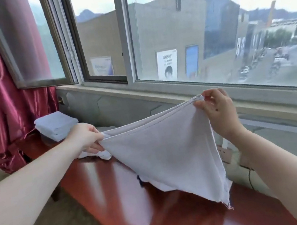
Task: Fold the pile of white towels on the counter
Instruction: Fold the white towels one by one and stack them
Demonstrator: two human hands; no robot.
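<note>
Left hand (pixel 87 136) pinched one top corner of the white towel (pixel 161 149), its grip narrow on the doubled hem; right hand (pixel 216 111) pinched the opposite corner higher up, thumb and fingertips closed on the edge. The towel hung in the air between them over the surface (pixel 119 204), already doubled, sagging to a point with a frayed lower corner near the wood. Risks, as judged: the layers at the left pinch looked loosely gathered, so one could slip free and undo the fold; the uneven height of the hands would skew the edges; the dangling corner might drag on the unfolded towels (pixel 96 154) lying beneath and pull them along. Far left, a crimson satin curtain (pixel 5 96) hung beside an open window sash (pixel 31 43). A stack of folded towels (pixel 56 125) sat at the far end of the glossy red-brown surface. Behind ran a stone sill under a sliding window (pixel 209 34), with grey buildings and a street beyond.
</note>
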